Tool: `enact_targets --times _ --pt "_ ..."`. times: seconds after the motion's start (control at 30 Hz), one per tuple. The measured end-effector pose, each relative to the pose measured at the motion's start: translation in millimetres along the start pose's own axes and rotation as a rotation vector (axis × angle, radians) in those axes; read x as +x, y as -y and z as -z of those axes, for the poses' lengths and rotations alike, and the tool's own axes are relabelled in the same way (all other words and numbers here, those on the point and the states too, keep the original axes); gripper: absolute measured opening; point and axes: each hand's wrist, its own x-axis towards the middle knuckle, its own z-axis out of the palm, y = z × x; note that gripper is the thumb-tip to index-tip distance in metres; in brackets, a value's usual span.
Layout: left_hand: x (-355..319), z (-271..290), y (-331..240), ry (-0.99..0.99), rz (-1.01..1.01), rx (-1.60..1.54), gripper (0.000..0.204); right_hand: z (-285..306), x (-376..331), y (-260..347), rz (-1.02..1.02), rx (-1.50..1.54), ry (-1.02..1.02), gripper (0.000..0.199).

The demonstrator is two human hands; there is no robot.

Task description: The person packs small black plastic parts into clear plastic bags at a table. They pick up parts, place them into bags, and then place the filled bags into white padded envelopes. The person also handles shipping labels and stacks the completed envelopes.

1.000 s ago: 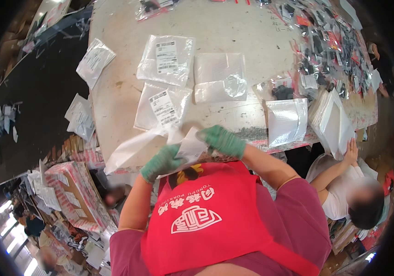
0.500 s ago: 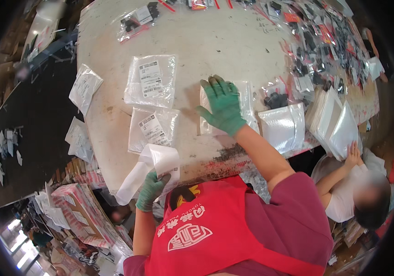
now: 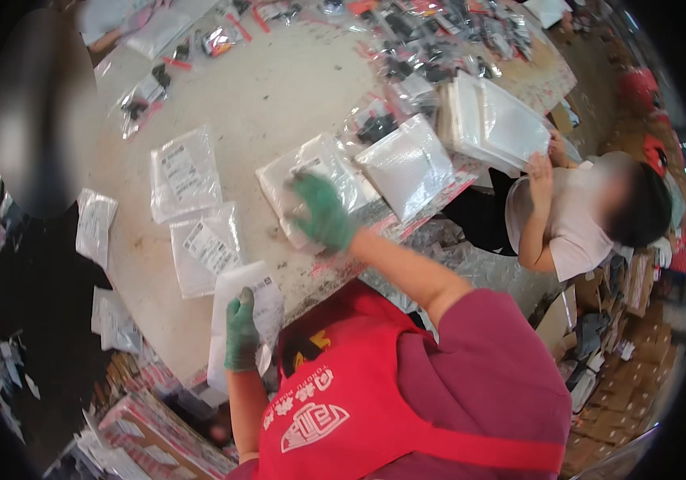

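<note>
My left hand (image 3: 242, 332), in a green glove, is closed on a strip of white labels (image 3: 235, 292) at the table's near edge. My right hand (image 3: 323, 214), also gloved in green, lies over a white bubble mailer (image 3: 333, 158). Its fingers are spread and a little blurred, gripping nothing. Two mailers bearing printed labels, a far one (image 3: 199, 192) and a nearer one (image 3: 187, 276), lie to the left of it. To the right sits a plain silvery bubble mailer (image 3: 405, 168).
A thick stack of mailers (image 3: 511, 120) stands at the right, with a co-worker's hands (image 3: 543, 172) at its edge. Clear bags of black parts (image 3: 439, 44) cover the far side of the table (image 3: 255, 96). More labelled mailers (image 3: 96, 228) lie at the left edge.
The view has turned, so the table appears shifted. My right hand's fingers, flat on the mailer before, now look more bent. The label strip, looped earlier, hangs flatter in my left hand.
</note>
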Motion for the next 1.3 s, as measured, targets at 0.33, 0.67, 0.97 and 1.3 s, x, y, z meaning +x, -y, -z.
enact_targets --times 0.33,0.67,0.97,1.3 --pt "-44.6 -61.9 11.8 0.29 0.081 0.473 0.022 92.7 -52.3 61.9 0.063 0.135 0.082 0.042" --pt "2.9 -75.5 20.1 0.444 -0.004 0.744 0.02 211.0 -86.3 -15.7 -0.627 0.775 0.236 0.029" --pt "34.5 -142.6 28.3 0.629 0.135 1.129 0.03 169.7 -113.7 -41.4 0.029 0.458 0.298 0.032" --pt "52.1 -117.3 -5.2 0.328 0.055 0.737 0.031 208.8 -55.4 -108.5 -0.34 -0.461 0.497 0.051"
